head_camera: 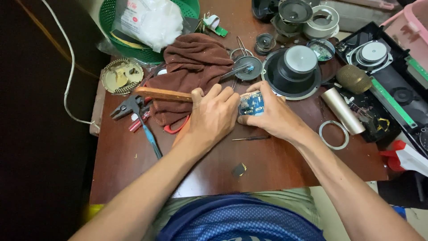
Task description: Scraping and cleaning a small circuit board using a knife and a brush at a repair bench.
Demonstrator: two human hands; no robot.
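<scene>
We pinch the blue circuit board (pixel 251 103) between our left hand (pixel 214 117) and right hand (pixel 274 117), both sets of fingers curled shut on it, probably steadying it, and next we'd need the small screwdriver (pixel 252 138) just below our fingertips.

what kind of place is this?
Likely a small electronics repair bench, perhaps at home. Both hands, left hand and right hand, hold a blue circuit board on a cluttered wooden table. Loose speaker parts and pliers lie around it.
</scene>
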